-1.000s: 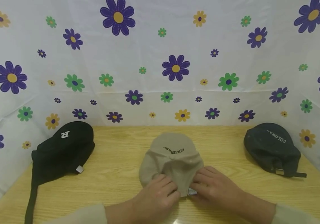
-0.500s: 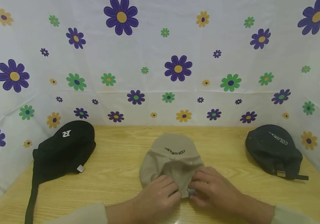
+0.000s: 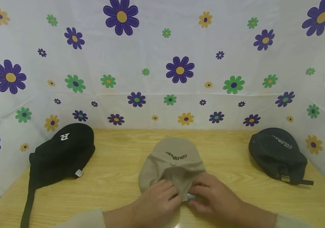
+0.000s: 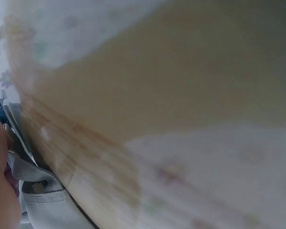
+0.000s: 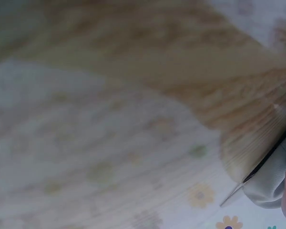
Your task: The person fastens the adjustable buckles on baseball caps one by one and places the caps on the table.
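A beige baseball cap (image 3: 179, 147) with dark "COLORADO" lettering lies in the middle of the table, its strap end toward me. On the cap's near left edge, my left hand (image 3: 157, 201) grips the fabric with curled fingers. My right hand (image 3: 217, 196) pinches the near right edge, right beside the strap's silver metal buckle (image 3: 190, 197). Both hands hide parts of the cap's back. In the left wrist view, the cap's strap opening (image 4: 43, 186) shows next to the fingers. A slice of the cap (image 5: 267, 183) appears at the right wrist view's edge.
A black cap (image 3: 65, 158) with a white "R" lies at the left, its long strap trailing toward me. At the right lies a dark navy cap (image 3: 276, 155) with white lettering. A flowered white cloth (image 3: 153, 47) stands behind the wooden table (image 3: 116, 158).
My right hand has shifted slightly left and the buckle beside it shows more clearly. The left hand keeps its place on the beige cap. The side caps have not moved.
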`<state>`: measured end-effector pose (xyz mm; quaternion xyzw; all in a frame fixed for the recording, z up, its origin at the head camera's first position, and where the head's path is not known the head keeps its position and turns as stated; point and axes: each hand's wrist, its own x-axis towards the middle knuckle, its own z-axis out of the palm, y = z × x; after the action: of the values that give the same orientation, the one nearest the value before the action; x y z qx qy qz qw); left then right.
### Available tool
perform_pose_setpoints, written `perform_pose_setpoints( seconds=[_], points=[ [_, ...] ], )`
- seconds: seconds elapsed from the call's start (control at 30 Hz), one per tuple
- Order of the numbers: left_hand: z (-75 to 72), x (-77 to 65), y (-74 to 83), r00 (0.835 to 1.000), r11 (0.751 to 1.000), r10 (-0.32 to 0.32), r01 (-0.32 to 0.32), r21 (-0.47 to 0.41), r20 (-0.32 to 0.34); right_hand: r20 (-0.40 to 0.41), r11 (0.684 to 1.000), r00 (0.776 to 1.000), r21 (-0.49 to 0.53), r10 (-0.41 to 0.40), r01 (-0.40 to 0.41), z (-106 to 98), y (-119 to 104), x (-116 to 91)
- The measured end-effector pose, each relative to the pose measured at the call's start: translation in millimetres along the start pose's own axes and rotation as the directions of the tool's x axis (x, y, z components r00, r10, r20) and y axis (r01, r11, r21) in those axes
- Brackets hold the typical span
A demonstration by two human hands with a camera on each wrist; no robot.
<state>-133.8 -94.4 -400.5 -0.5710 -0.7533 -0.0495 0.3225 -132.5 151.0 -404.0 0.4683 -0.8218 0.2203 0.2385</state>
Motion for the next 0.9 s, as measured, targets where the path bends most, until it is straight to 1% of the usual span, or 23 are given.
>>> perform_pose_setpoints(
  seconds=[0.13,0.23,0.47,0.53,0.77,0.9],
  points=[
    [-0.4,-1.7,1.2,1.000,1.000,0.014,-0.014,-0.013,0.007,-0.006,0.999,0.999,-0.009,-0.035,0.035,1.2,-1.2,0.6],
    [-0.9,-1.9,1.4,1.000,1.000,0.015,-0.014,-0.025,0.005,-0.006,0.999,0.999,-0.001,-0.038,0.038,1.0,-1.8,0.6],
    [-2.0,3.4,-2.2,1.000,1.000,0.004,-0.004,0.004,0.021,0.009,1.000,1.000,0.002,0.027,-0.027,-2.9,-0.6,2.7],
    [-1.8,4.6,-3.1,1.000,1.000,0.011,-0.011,0.015,0.013,0.011,1.000,1.000,0.003,0.027,-0.027,-3.6,0.1,3.2],
    [-1.6,2.8,-1.4,0.999,0.998,0.046,-0.046,0.035,-0.010,-0.005,0.999,1.000,0.021,-0.024,0.024,-2.0,1.5,2.5],
    [-2.6,2.7,-0.1,0.997,0.997,0.062,-0.060,0.048,-0.047,0.010,1.000,1.000,0.023,-0.022,0.022,-2.1,0.2,2.9]
  ],
)
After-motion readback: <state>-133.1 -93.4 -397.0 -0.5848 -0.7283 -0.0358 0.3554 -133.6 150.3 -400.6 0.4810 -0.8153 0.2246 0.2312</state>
